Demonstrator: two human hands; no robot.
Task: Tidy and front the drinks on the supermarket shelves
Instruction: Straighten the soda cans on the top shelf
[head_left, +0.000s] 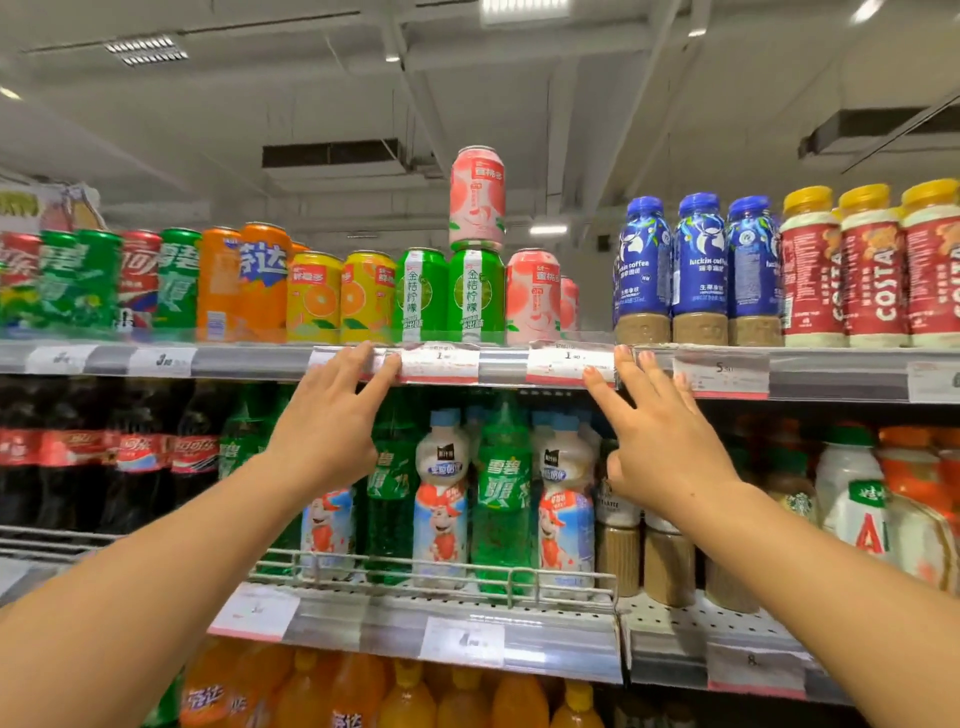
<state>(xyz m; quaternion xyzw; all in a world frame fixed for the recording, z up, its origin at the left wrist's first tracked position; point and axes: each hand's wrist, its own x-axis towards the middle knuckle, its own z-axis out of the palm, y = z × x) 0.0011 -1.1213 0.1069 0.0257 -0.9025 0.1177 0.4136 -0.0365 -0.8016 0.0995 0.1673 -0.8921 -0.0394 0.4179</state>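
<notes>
The top shelf (498, 364) carries a row of cans. Two green cans (449, 296) stand at its front middle, with a pink peach can (477, 197) stacked on the right one. Another pink can (531, 297) stands beside them, and yellow orange-drink cans (337, 299) are to the left. My left hand (332, 415) is raised with straight fingers touching the shelf's price strip below the yellow cans. My right hand (660, 436) is raised too, fingers spread, tips at the strip below the gap right of the pink cans. Neither hand holds anything.
Blue coffee bottles (696, 265) and red Costa bottles (872, 270) fill the top right. Orange, green and red soda cans (156, 280) fill the top left. The middle shelf holds cola bottles (104, 467), green soda bottles (501, 499) and milk drinks (441, 499) behind a wire rail (431, 571).
</notes>
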